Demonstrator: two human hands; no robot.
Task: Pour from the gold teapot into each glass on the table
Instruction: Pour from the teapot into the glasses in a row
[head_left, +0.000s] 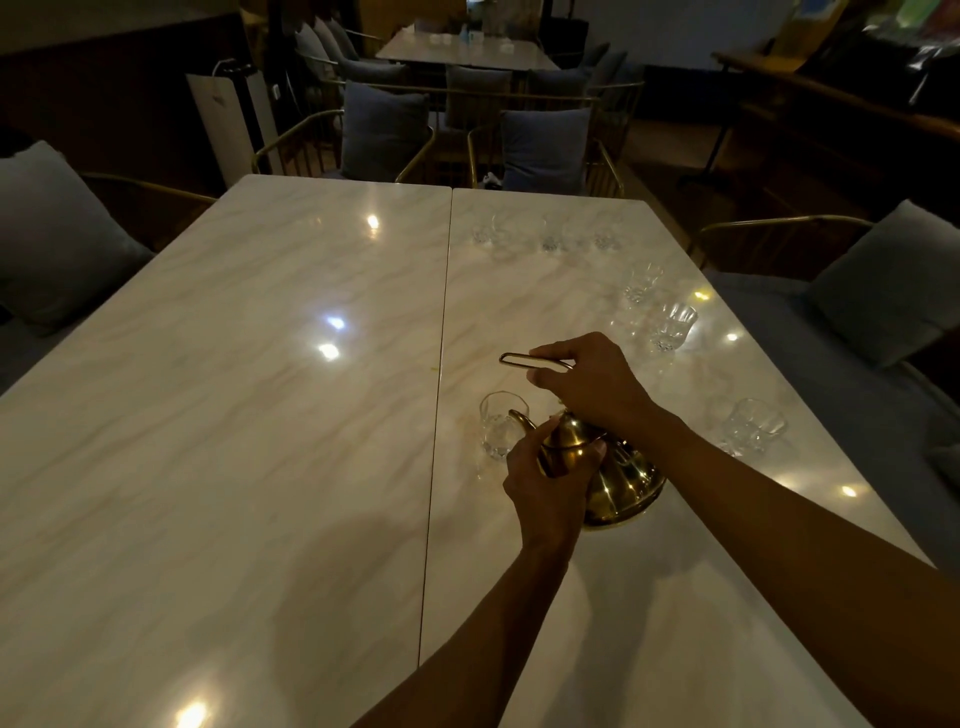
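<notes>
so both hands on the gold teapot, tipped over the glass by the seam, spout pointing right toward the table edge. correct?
Not quite. In the head view the gold teapot has its spout pointing left, toward the seam, over the glass. The left hand and right hand do both hold it.

Polished metal teapot (618, 478), glossy marbled table (260, 415)

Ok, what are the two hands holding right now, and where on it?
Both hold the gold teapot. The right hand grips its wire handle on top; the left hand wraps the front of the body by the spout.
</notes>
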